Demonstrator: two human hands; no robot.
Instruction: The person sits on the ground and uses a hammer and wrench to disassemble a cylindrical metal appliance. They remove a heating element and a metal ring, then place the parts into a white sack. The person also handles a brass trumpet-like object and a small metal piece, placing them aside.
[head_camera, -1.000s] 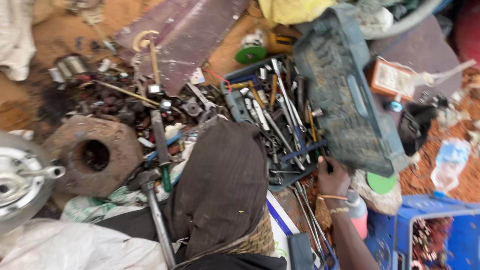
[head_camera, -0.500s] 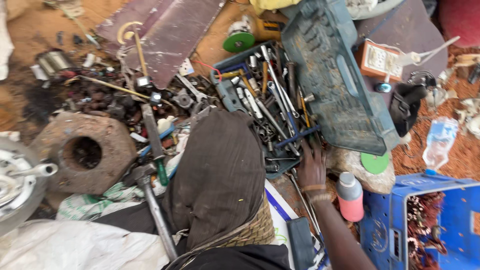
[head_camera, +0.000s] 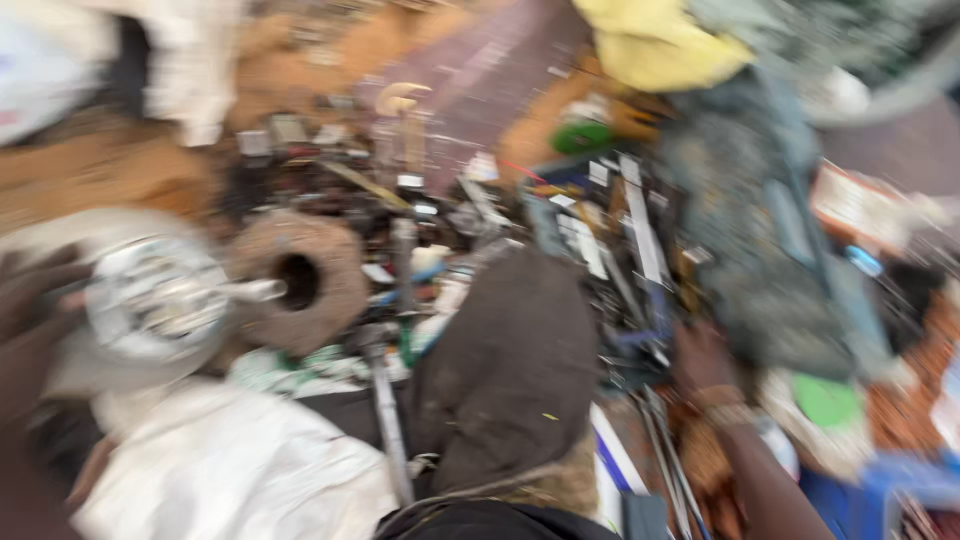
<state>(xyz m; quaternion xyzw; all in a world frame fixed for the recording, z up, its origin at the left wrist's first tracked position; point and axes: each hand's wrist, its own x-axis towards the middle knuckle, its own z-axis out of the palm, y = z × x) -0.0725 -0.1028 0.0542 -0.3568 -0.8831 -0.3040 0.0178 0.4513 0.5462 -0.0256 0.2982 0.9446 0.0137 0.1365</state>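
The view is heavily blurred by motion, so fine detail is unreadable. Nearest the camera, at the bottom centre, a dark brown cloth-covered knee (head_camera: 510, 370) rises toward the lens, with a pale white sack (head_camera: 230, 470) lying just to its left on the ground. The right hand (head_camera: 700, 355) reaches forward past the right side of the knee, a band at its wrist, and rests at the near edge of the open tool case (head_camera: 770, 260), a grey-blue box lying tilted on the ground; its fingers disappear into the blur among the tools, and whether they are spread, closed or holding anything cannot be told. Between the knee and the case lies a dense spread of long metal hand tools (head_camera: 625, 240), wrenches and similar bars, overlapping one another. A slim metal rod (head_camera: 385, 420) runs along the left flank of the knee. At the left edge, the left hand (head_camera: 35, 320) shows as a dark smear touching the rim of a shiny round metal hub (head_camera: 160, 300) with a short shaft projecting to the right; the state of its fingers cannot be told. Just right of the hub sits a rusty brown disc with a central hole (head_camera: 300, 280). At the lower right corner are a green round lid (head_camera: 825, 400) and a blue crate (head_camera: 880, 490). Farther off, a dark purplish board (head_camera: 490, 80) lies on the sandy ground, and a yellow cloth (head_camera: 660, 45) sits at the top edge.
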